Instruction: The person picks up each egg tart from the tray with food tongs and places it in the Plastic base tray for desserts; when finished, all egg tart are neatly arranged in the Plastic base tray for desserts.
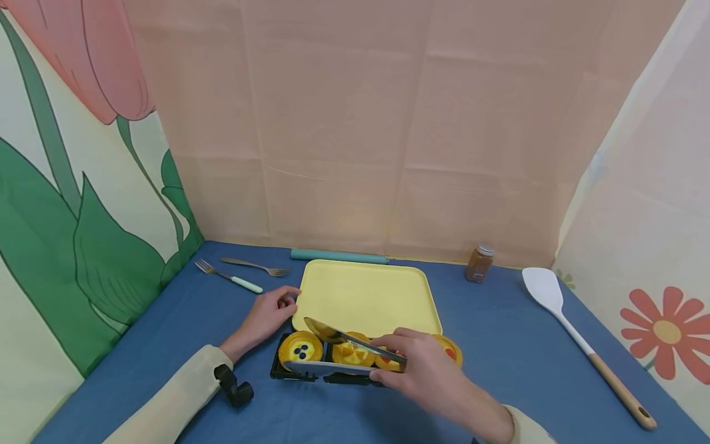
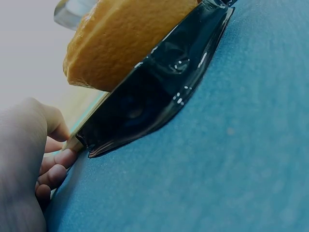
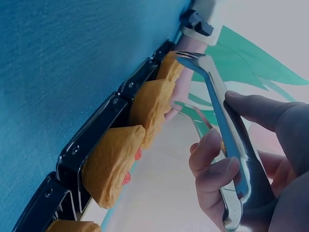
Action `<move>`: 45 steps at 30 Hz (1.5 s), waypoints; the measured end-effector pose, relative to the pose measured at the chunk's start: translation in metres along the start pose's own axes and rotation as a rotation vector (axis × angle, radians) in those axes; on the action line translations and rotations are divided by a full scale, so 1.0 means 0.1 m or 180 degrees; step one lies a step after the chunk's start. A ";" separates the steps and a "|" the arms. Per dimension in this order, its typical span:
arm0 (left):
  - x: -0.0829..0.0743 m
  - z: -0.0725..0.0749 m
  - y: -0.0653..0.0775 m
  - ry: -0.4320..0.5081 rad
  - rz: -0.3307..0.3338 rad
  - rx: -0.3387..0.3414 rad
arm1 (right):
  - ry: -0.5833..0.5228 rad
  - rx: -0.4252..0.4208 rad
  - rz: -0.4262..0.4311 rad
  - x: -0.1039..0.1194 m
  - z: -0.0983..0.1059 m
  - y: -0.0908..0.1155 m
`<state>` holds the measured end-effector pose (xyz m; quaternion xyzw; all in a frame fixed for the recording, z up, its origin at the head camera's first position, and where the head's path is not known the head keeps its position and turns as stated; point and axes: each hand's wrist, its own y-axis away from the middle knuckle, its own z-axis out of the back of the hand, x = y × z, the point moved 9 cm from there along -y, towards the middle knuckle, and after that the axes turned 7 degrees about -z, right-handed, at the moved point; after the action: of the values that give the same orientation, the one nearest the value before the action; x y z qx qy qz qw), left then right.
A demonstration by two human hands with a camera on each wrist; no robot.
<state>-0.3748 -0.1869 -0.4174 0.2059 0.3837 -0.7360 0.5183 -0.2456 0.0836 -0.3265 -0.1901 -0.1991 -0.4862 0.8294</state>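
Observation:
My right hand [image 1: 424, 364] grips metal tongs [image 3: 235, 145] with their arms spread. In the head view the tong ends point left, one on either side of a yellow tart with dark blue berries [image 1: 300, 348]; whether they touch it I cannot tell. Beside it in a black segmented container [image 1: 294, 375] sit several more tarts, one with pale wedges [image 1: 352, 353] and one with red pieces [image 1: 450, 351] at the right end. My left hand [image 1: 272, 311] holds the left edge of a yellow tray [image 1: 366, 296] behind the container, its fingers curled at the rim.
Two forks lie at the back left, one with a pale green handle [image 1: 246, 284]. A teal roll [image 1: 339, 256] lies behind the tray. At the right stand a spice jar [image 1: 479, 264] and a long white spatula [image 1: 554, 302] with a wooden handle.

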 end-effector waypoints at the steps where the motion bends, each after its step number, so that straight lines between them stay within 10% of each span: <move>1: 0.00 0.00 0.00 0.0001 0.0005 0.0000 | -0.0012 -0.0018 -0.0006 -0.01 0.01 0.01; 25: -0.01 -0.01 0.00 -0.0005 0.0016 -0.0004 | -0.0248 -0.0599 -0.0755 -0.62 0.48 0.33; 45: 0.02 -0.02 -0.01 0.0006 -0.0015 -0.0014 | 0.0433 -0.1202 -0.1211 -1.46 1.00 0.61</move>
<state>-0.3763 -0.1867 -0.4199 0.2044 0.3863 -0.7362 0.5167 -0.2717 0.2691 -0.3248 -0.2674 -0.0808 -0.6734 0.6845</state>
